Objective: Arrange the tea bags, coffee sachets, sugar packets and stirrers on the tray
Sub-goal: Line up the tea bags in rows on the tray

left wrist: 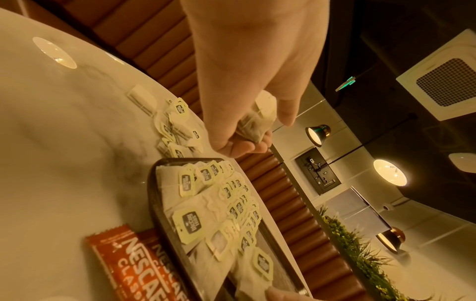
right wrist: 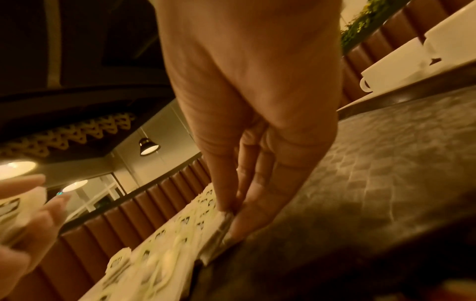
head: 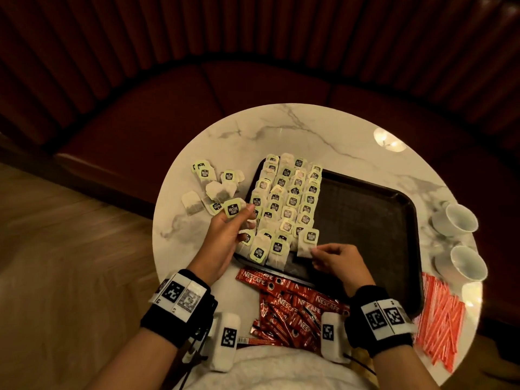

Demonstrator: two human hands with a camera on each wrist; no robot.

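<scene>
A dark tray (head: 365, 220) lies on the round marble table (head: 295, 130), its left half covered by rows of tea bags (head: 284, 198) with green tags. My left hand (head: 242, 218) hovers over the tray's left edge and grips one tea bag (head: 233, 211), whose pouch shows in its curled fingers (left wrist: 257, 120). My right hand (head: 315, 251) pinches the near corner of a tea bag (head: 308, 242) lying at the end of the rightmost row; its fingertips (right wrist: 226, 203) close on that bag (right wrist: 219, 230). Loose tea bags (head: 213, 192) lie left of the tray.
Red Nescafe sachets (head: 292, 308) are heaped at the table's near edge, one beside the tray's corner (left wrist: 134, 264). Red-and-white striped sticks (head: 439, 316) lie at the right. Two white cups (head: 461, 220) stand by the right rim. A ribbed red bench curves behind the table.
</scene>
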